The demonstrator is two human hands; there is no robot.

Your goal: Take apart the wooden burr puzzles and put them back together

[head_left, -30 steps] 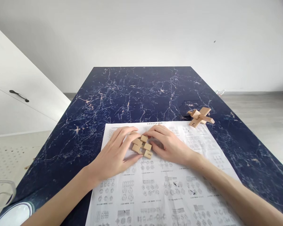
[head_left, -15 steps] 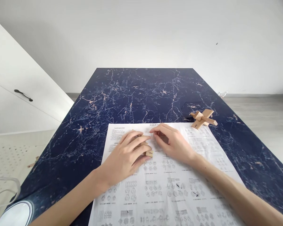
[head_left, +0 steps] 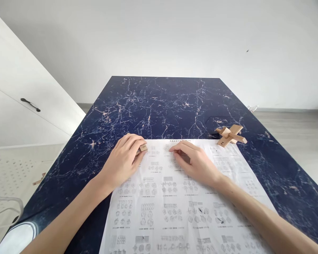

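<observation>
My left hand (head_left: 125,155) is closed around wooden puzzle pieces (head_left: 143,147) above the upper left of a printed sheet (head_left: 148,192). A marked block end shows between thumb and fingers; the palm hides the rest. On the sheet's upper middle rests my right hand (head_left: 192,158), loosely curled, thumb and index fingertip slightly apart, with no object visible in it. Beyond that hand, at the sheet's top right corner, stands a partly assembled wooden burr puzzle (head_left: 230,135) of crossed bars, one bar bearing a number. Rows of small puzzle diagrams cover the sheet.
The sheet lies on a dark blue marble-patterned table (head_left: 159,106). Left of the table are a white cabinet (head_left: 29,88) with a black handle and a perforated white surface (head_left: 18,169) with a cable. A round white object (head_left: 17,238) sits at the near left corner.
My left hand has moved left and away from me with the wooden pieces, uncovering diagrams on the sheet. My right hand has stayed nearly still. The view has shifted slightly.
</observation>
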